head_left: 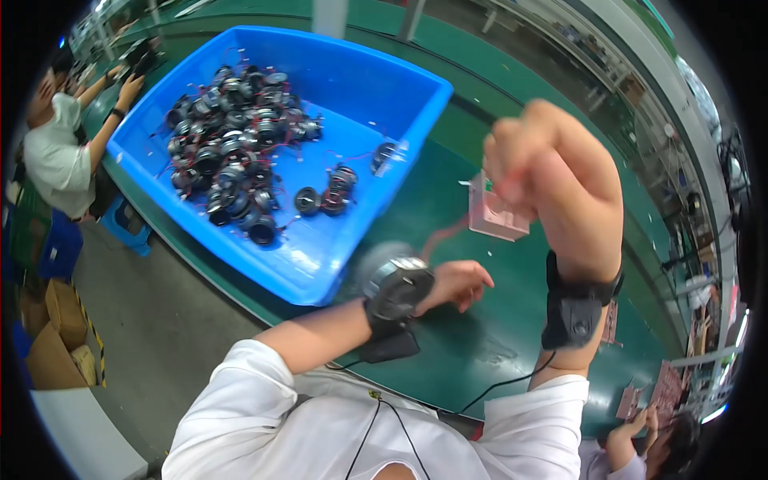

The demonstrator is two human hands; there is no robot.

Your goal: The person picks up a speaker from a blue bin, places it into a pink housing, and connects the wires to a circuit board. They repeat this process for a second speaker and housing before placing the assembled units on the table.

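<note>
My right hand [552, 172], blurred by motion, is raised over the bench with its fingers curled and pinched together. A red wire [446, 233] runs toward it from a round black-and-silver part [398, 282], which looks like a small speaker. That part is smeared by motion and appears in front of my left wrist; the wire's end at my fingers is hidden. Low over the green bench, my left hand [458, 286] has its fingers loosely stretched and nothing in them. Partly behind my right hand stands a pink block-shaped fixture [498, 218] with a bit of green on it.
A large blue bin [320, 292] at the left holds a heap of similar wired parts [232, 152]. More pink fixtures [632, 400] are at the lower right, near another person's hands. Another person [64, 152] works at the far left. Cardboard boxes [60, 336] stand on the floor.
</note>
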